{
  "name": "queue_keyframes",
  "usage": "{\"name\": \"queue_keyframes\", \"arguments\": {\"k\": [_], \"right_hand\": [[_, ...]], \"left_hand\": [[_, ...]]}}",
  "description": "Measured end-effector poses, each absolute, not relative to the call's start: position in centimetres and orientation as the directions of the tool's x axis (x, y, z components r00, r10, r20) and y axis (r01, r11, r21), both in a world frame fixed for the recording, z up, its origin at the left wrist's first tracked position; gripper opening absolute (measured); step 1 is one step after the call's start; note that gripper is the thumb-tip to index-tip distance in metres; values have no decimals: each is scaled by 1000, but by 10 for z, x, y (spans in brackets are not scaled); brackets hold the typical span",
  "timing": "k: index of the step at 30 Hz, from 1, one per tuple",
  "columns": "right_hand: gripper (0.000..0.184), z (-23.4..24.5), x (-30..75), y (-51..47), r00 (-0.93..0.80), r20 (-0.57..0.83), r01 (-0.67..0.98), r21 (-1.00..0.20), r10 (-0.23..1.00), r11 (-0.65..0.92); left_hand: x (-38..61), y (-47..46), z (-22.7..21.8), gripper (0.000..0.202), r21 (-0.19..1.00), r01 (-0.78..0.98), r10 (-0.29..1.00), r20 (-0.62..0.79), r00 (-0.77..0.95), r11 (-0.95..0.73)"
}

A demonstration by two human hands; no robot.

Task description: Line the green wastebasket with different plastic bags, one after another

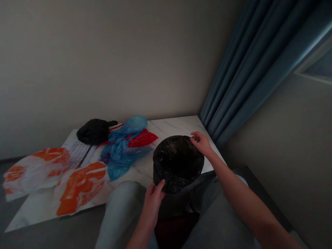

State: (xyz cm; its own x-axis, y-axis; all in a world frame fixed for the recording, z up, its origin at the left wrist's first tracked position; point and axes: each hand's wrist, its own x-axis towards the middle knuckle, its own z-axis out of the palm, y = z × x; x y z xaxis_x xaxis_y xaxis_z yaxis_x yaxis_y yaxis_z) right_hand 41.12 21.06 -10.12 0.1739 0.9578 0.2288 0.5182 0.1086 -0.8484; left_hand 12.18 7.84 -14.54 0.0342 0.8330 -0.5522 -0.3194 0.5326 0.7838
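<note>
A round bin lined with a black plastic bag (177,162) stands between my knees at the near edge of a low white marble table (178,125). My left hand (153,200) grips the bag's near rim, fingers closed on the plastic. On the far right rim, my right hand (201,142) pinches the bag's edge. The bag's mouth is spread open over the bin.
On the table lie a crumpled blue plastic bag (121,148), a red bag (142,138), a bunched black bag (93,131) and two white bags with orange print (77,185). A dark blue curtain (249,69) hangs at the right corner. My grey-trousered knees (121,207) are below.
</note>
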Motion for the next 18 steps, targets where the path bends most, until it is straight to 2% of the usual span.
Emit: {"name": "queue_keyframes", "arguments": {"k": [2,4,6,8,12,15,18], "right_hand": [[33,-103,414,211,223,253,479,-870,941,121],[37,-107,422,209,321,241,407,-908,916,96],[39,-112,431,203,440,137,288,-958,888,5],[36,-118,440,190,518,-41,132,-983,854,-127],[27,-125,452,152,499,-340,-126,-938,797,-322],[21,-130,452,123,442,-449,-238,-893,777,-381],[21,-139,443,98,371,-505,-315,-858,779,-406]], "left_hand": [[118,78,-142,35,666,-372,743,-660,111,647],[113,82,-138,40,591,-340,664,-730,161,732],[105,90,-137,47,557,-278,610,-775,167,783],[97,103,-139,54,547,-237,588,-792,165,803],[85,147,-143,58,579,-164,600,-786,148,799],[81,191,-138,53,587,-107,595,-773,220,802],[81,229,-129,39,603,-51,587,-749,306,796]]}}
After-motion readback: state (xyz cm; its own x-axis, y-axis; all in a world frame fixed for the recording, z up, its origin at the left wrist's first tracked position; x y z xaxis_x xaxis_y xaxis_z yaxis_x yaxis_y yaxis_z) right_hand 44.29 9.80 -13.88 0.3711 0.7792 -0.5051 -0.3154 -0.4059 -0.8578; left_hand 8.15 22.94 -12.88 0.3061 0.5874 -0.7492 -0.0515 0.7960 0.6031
